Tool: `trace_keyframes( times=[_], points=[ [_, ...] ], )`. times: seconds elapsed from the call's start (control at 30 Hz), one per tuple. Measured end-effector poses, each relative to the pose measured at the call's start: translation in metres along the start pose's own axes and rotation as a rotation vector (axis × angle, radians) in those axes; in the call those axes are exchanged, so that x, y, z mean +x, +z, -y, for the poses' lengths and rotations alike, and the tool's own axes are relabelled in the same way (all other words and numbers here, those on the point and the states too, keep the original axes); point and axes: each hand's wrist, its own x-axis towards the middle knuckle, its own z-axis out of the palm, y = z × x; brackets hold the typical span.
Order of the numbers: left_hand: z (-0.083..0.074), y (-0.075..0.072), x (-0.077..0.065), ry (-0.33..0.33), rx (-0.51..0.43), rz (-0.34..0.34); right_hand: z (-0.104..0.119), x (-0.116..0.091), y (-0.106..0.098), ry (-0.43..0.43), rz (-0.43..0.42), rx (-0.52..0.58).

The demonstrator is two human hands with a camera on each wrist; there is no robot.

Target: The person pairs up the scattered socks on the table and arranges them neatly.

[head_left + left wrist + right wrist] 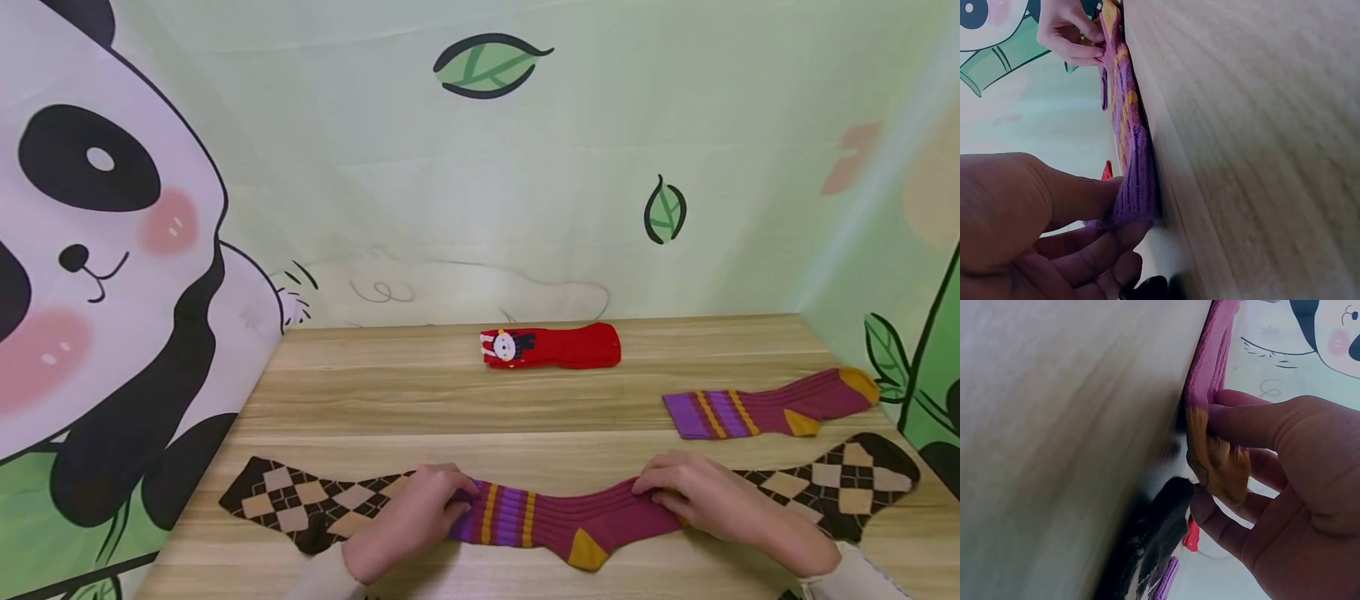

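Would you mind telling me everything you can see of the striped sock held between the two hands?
The striped sock looks knitted and ribbed, with a purple cuff, purple and yellow bands, a maroon foot, a mustard heel and a mustard toe. It is held crosswise over the near part of the table, cuff left, heel toward the person. The left hand pinches the cuff; the right hand pinches it near the toe. Whether it all touches the table is unclear.

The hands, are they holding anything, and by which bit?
The nearer striped sock: the left hand pinches its purple cuff, the right hand holds its yellow toe.
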Motion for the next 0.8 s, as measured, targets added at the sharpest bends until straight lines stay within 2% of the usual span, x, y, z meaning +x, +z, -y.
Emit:
trace_keyframes(
  times=[0.13, 0.4, 0.6, 0.8],
  points=[
    [-0.0002, -0.0005, 0.0008, 0.000, 0.033, 0.003, 0.0000, -0.0005, 0.0004, 0.002, -0.004, -0.035],
    [-0.0009, -0.0039, 0.0018, 0.051, 0.203, -0.019, -0.0007, -0.0021, 0.0029, 0.019, -0.003, -0.071],
    [0.0011, -0.0045, 0.0035, 0.044, 0.203, -0.002, -0.0022, -0.0031, 0.0044, -0.022, -0.033, -0.072],
    [0.0015, -0.0054, 0.0042, 0.065, 0.206, 0.002, -0.0038, -0.0032, 0.0058, -0.040, -0.046, -0.078]
  ],
)
